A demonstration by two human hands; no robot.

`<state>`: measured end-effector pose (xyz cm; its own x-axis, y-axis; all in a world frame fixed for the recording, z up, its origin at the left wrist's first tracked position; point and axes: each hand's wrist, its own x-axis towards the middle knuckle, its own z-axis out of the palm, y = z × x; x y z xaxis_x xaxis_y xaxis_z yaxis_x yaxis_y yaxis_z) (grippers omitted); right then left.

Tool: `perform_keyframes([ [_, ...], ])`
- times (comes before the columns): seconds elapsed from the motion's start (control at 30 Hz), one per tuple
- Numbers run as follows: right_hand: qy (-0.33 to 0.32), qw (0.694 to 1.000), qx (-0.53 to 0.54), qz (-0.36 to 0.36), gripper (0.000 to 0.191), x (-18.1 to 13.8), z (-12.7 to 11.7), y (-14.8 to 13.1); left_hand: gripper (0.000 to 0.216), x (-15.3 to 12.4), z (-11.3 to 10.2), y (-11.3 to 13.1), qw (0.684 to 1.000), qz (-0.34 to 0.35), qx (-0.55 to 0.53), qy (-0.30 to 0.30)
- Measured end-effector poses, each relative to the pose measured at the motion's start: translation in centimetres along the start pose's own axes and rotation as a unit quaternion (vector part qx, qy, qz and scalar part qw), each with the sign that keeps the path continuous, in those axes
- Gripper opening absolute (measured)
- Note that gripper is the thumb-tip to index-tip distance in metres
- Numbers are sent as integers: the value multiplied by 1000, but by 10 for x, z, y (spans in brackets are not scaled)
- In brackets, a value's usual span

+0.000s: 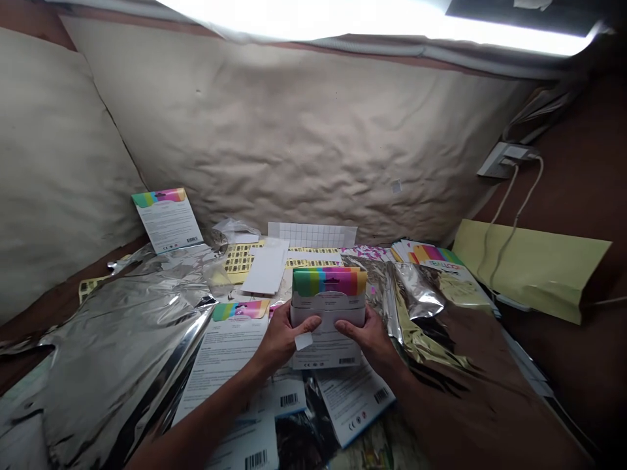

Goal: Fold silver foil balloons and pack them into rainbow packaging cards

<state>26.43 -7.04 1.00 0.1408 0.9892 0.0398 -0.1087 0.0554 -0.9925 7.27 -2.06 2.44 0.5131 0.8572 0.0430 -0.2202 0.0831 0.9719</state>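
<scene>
Both hands grip a stack of white card packets (pixel 329 349) with rainbow-striped top flaps and hanging slots. My left hand (pixel 280 334) is closed around the left edge, its thumb on the front face. On the opposite edge my right hand (pixel 373 336) is closed the same way. A small white paper piece (pixel 304 341) shows just below my left thumb; whether it is stuck there I cannot tell. Beneath my left forearm lies a larger printed packet (pixel 215 356) with a striped flap. Another printed packet (pixel 355 401) rests at a slant under the held stack.
Crinkled silver foil (pixel 122 339) covers the left side. One packet (pixel 169 222) leans on the back wall. Yellow barcode sticker sheets (pixel 238 260) and a white card strip (pixel 267 267) lie behind the stack. To the right are colourful packets (pixel 426 253), a yellow sheet (pixel 533 267) and cables (pixel 519 215).
</scene>
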Motion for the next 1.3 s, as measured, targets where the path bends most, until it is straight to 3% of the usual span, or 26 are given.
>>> perform_keyframes([
  [0.23, -50, 997, 59, 22, 50, 3, -5, 4, 45, 1, 2, -6, 998, -9, 5, 63],
  [0.43, 49, 997, -15, -53, 42, -1, -3, 3, 49, 0, 4, -6, 996, -7, -10, 92],
  [0.6, 31, 998, 5, -62, 45, -4, -1, 3, 49, 1, 2, -7, 992, -10, -20, 122],
  [0.87, 17, 993, -88, -78, 47, -14, 8, -3, 39, -3, 4, -7, 997, 13, 6, 76],
  [1.1, -52, 998, 15, 14, 50, -10, -3, -11, 42, 0, 4, -3, 999, 16, -2, 29],
  [1.3, -91, 994, 59, 19, 56, -15, -7, -14, 48, 0, 3, 0, 999, 11, 8, 30],
])
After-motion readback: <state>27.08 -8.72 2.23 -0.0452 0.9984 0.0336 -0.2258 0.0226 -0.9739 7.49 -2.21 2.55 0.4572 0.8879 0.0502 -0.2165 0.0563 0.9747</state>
